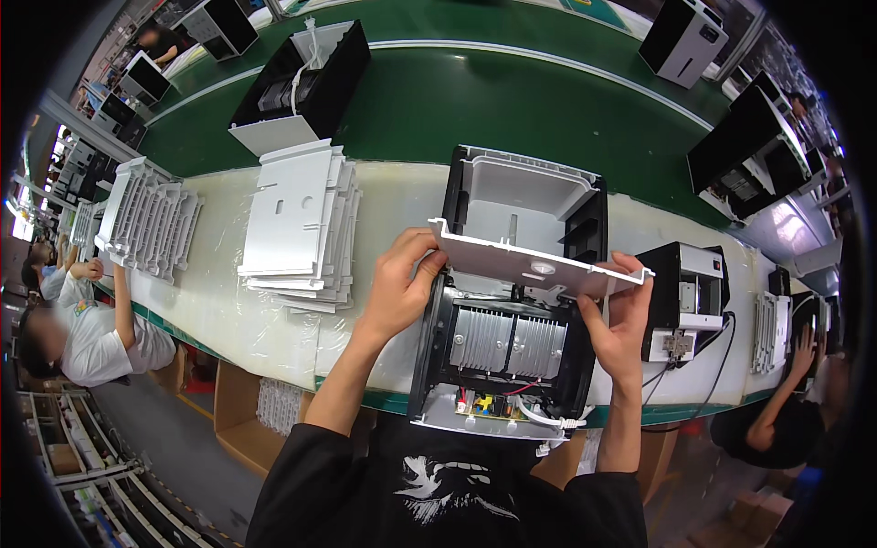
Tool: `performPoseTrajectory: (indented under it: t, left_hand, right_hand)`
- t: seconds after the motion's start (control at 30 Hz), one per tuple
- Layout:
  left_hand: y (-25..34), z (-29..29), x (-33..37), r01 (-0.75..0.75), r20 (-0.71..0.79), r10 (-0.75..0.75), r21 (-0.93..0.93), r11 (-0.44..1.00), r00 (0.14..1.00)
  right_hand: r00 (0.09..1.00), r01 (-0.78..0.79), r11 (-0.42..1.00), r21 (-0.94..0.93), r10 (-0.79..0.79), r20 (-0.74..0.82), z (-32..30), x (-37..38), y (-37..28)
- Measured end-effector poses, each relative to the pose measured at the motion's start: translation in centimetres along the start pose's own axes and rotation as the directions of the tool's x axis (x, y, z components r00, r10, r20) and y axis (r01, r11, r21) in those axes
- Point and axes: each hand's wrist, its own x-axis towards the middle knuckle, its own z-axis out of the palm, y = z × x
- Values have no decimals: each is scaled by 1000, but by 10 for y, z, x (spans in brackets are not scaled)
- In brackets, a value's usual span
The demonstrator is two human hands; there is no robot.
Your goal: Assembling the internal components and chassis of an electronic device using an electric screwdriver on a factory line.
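A white plastic panel (512, 259) is held edge-up between my hands, across the middle of an opened black appliance housing (585, 365). My left hand (402, 279) pinches its left end, thumb toward me. At the right end my right hand (621, 320) grips it, fingers behind and thumb in front. Beyond the panel lies the housing's white inner compartment (525, 187). On the near side are finned metal heat sinks (509, 342), a small circuit board (489, 405) with coloured parts, and a white cable (539, 416). The panel hides the part of the housing behind it.
Stacked white panels (292, 219) lie left on the pale bench (384, 196), with ribbed white parts (151, 219) farther left. A green conveyor (438, 100) carries an open black housing (338, 78). Another unit (685, 297) stands right. People work at both sides.
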Motion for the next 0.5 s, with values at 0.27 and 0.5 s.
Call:
performPoseTrajectory:
  t: [0.27,0.5]
  left_hand:
    - [8,9,-2,-80,-99,99,183,980,990]
    - [11,9,-1,-160,-84,214,421,893,973]
  right_hand:
    - [996,26,854,-519,-68,-63,-3,7,9]
    - [993,-60,883,-465,4,-120,-2,7,7]
